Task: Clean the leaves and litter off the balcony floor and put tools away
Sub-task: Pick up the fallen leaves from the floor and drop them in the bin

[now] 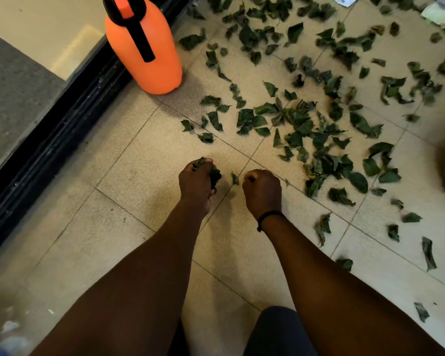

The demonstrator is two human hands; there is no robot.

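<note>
Low over the floor tiles [129, 176], left hand [197, 179] clutches crumpled leaves [214, 176]; right hand [262, 192] curls, contents hidden.

I have one wide head view, looking steeply down and forward over both forearms at the tiled floor [129, 181]; the hands sit near frame centre, close to the lens, a door track [62, 119] runs along the left, and edges bend with the wide angle
</note>
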